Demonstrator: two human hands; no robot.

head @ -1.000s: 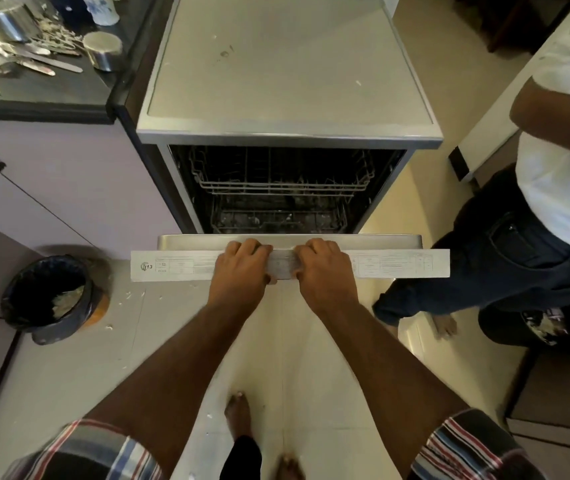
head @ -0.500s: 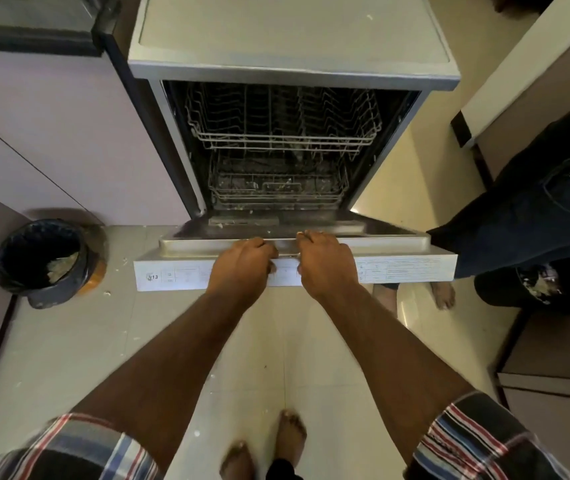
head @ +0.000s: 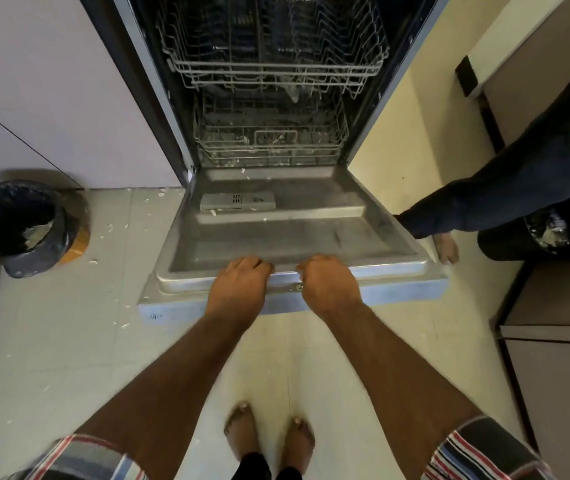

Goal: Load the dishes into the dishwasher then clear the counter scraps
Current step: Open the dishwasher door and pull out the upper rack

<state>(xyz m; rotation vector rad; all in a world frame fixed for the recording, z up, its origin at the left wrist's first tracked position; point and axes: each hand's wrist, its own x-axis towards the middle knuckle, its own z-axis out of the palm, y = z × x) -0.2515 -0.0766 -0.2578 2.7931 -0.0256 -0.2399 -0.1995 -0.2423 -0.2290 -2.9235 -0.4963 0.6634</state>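
Fingers of the left hand [head: 240, 285] and right hand [head: 326, 282] curl tight over the top edge of the dishwasher door [head: 287, 237], side by side. Door lies nearly flat; behind it, lower rack [head: 269, 143] and upper rack [head: 273, 60] sit inside, no dishes visible. Black-lined bin [head: 17, 226] left.

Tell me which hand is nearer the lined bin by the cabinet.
Left. The left hand grips the dishwasher door edge on the side toward the lined bin; the right hand grips it farther away.
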